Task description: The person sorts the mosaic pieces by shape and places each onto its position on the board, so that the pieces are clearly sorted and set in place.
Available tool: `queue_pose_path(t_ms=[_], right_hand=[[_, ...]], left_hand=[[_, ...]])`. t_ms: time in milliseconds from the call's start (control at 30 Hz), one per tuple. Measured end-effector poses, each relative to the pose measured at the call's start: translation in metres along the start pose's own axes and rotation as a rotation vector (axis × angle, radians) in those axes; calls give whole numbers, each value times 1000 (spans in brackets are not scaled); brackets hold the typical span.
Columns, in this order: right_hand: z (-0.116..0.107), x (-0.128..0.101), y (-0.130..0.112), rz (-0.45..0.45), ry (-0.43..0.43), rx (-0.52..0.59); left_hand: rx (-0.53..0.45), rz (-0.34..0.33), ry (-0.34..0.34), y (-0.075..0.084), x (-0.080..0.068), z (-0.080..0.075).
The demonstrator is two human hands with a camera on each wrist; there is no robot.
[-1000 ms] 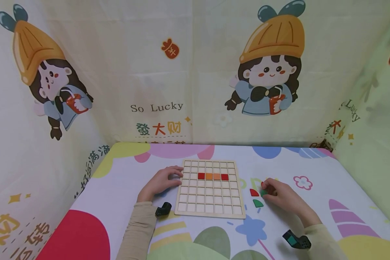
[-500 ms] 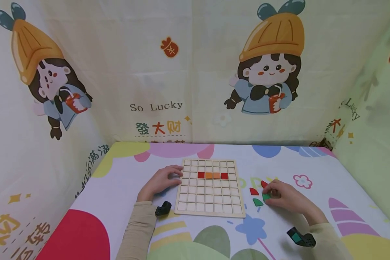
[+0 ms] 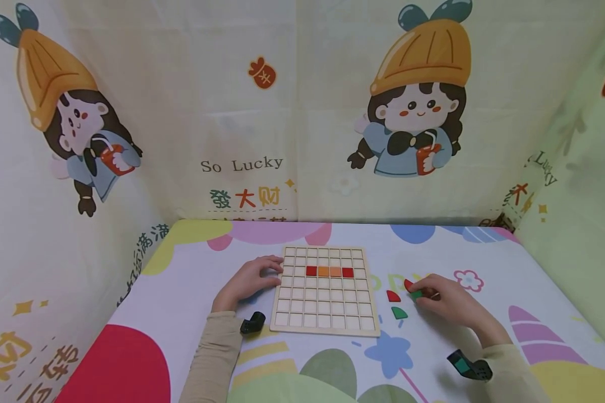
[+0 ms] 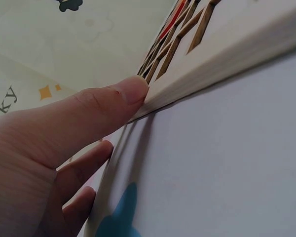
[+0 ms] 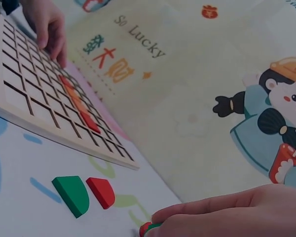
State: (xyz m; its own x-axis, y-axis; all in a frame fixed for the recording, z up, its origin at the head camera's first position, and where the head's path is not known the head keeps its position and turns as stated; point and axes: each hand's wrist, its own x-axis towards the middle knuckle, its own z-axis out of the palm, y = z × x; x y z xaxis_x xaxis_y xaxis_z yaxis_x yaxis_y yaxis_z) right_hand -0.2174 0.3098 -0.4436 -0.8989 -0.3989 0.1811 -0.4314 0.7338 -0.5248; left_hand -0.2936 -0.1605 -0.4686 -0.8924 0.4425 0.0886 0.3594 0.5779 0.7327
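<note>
On the patterned table [image 3: 191, 280] lies the wooden grid board [image 3: 325, 322], with a red-orange-orange-red row of tiles [image 3: 329, 272] filled. The left hand [image 3: 247, 281] steadies its left edge with relaxed fingers. The right hand [image 3: 446, 305] pinches a green piece [image 3: 416, 294] and a red piece [image 3: 408, 284] beside the board, near two loose quarter-round pieces [image 3: 396, 305], so this looks like the pick-up step; next it likely calls for lifting one over a free cell.

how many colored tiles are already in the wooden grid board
4, side by side in the third row of the board: red tile, two orange tiles, red tile. None look hidden.
</note>
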Motion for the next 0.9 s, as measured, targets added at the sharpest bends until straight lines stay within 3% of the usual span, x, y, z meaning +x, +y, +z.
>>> queue_pose_path(t_ms=[67, 300, 900], right_hand=[[0, -1, 1, 7, 13, -6], [6, 3, -5, 44, -84, 35], [11, 6, -1, 188, -61, -4]], left_hand=[[0, 2, -3, 0, 0, 0], [-2, -1, 3, -1, 0, 0], [9, 6, 8, -3, 0, 1]])
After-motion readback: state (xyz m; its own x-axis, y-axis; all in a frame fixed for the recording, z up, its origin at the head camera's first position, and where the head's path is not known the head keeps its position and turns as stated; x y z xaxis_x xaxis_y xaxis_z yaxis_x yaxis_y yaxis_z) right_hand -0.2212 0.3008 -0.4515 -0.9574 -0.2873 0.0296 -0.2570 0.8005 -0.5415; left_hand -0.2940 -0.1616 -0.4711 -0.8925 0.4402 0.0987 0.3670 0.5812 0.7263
